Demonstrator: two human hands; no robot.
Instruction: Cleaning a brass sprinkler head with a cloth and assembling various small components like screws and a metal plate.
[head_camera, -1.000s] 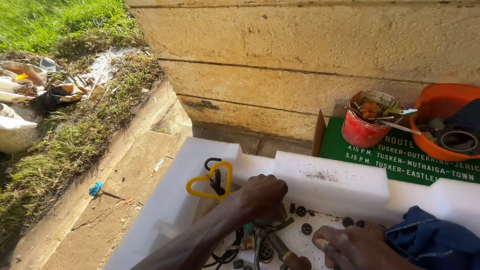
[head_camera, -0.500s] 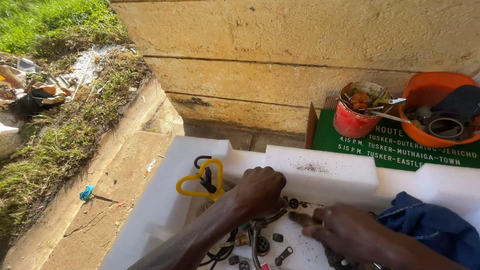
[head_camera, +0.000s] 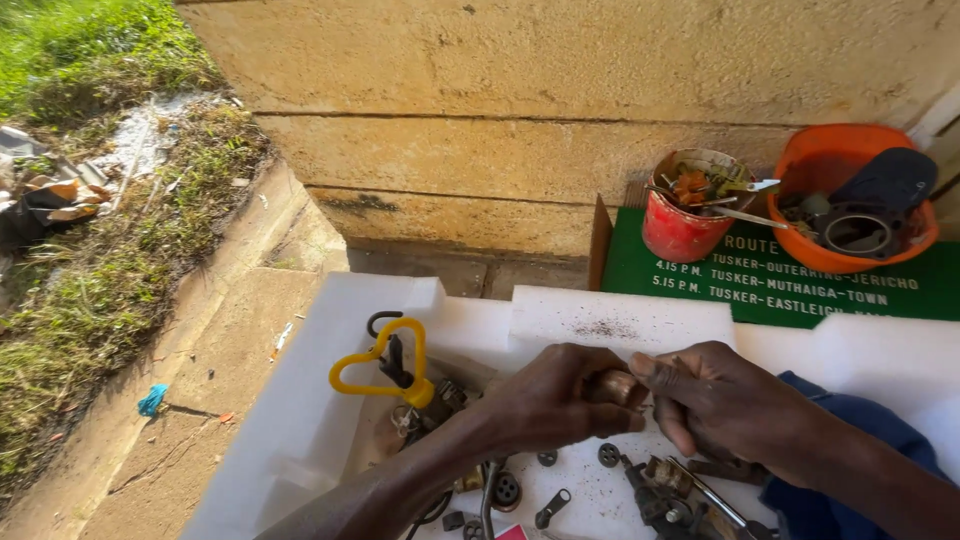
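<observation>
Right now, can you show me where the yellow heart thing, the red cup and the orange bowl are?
yellow heart-shaped handle (head_camera: 352, 366): head view, on its left yellow loop.
red cup (head_camera: 676, 232): head view, on its red front wall.
orange bowl (head_camera: 815, 160): head view, on its upper left rim.

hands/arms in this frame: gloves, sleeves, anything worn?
No gloves. The left hand and its forearm are bare as far as the frame shows, with no watch or ring visible. The right hand is bare too; a dark blue cloth, possibly a sleeve, lies along that arm. No markings visible.
</observation>
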